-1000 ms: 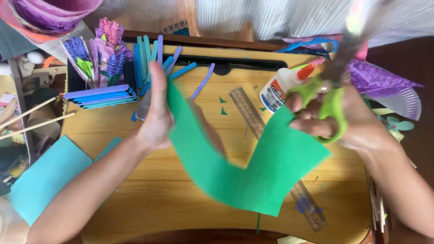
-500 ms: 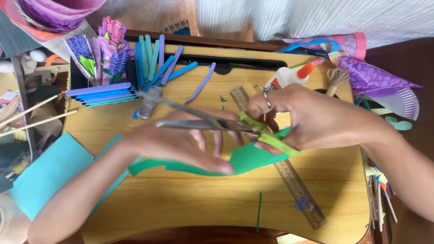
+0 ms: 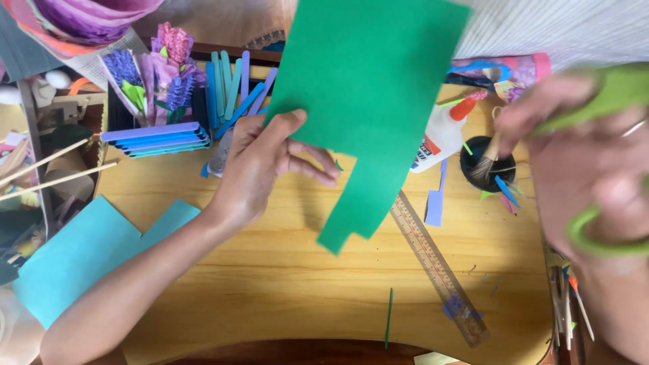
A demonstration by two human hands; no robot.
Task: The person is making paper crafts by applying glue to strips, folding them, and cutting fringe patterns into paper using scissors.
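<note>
Now the green paper [image 3: 365, 88] is up in the air, held flat toward the camera. Half a second ago it lay low over the table, and the scissors were biting into it. The left hand [image 3: 260, 165] has lifted it since then. The thumb is on the front of the sheet and the fingers are behind its lower left edge, so this hand is pinched shut on the paper. A long strip of the sheet hangs down just to the right of that hand, with a step cut beside it. That looks like the shape the scissors made.

The right hand [image 3: 588, 169] has pulled away to the side. It is big and blurry, close to the camera, and well apart from the paper. Its fingers are through the loops of the green scissors [image 3: 608, 169], so it is closed on them. The blades are not in view, so I cannot tell if they are open or shut.

So the cutting has stopped for this moment, I think. The paper seems to be held up for a look at the cut.

Between the two hands, down on the wooden table [image 3: 284, 270], are a white glue bottle [image 3: 439, 138] and a ruler [image 3: 436, 263]. A small black pot with a brush [image 3: 488, 161] sits near the right hand. Above the left hand lie blue and purple paper strips [image 3: 159, 138] and some paper flowers [image 3: 159, 74]. A light blue sheet [image 3: 81, 260] rests under the left arm.
</note>
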